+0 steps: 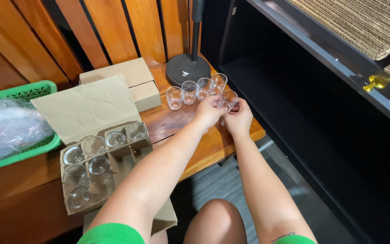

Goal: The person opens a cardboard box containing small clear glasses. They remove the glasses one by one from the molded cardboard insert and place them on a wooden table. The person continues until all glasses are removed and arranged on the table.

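Both my hands meet at the far right of the wooden table (pixel 168 129). My left hand (pixel 208 113) and my right hand (pixel 239 116) together hold one small clear glass (pixel 229 99) by its sides, close to the table's right edge. Just behind it a row of several identical clear glasses (pixel 189 92) stands upright on the table. At lower left an open cardboard carton (pixel 96 165) with divider cells holds several more glasses, its flap (pixel 84 106) folded back.
A green plastic basket (pixel 21 92) with crumpled clear plastic sits at the left. A closed cardboard box (pixel 134 79) lies behind the carton. A black round stand base (pixel 187 68) with a pole stands at the back. A dark shelf unit (pixel 321 54) runs along the right.
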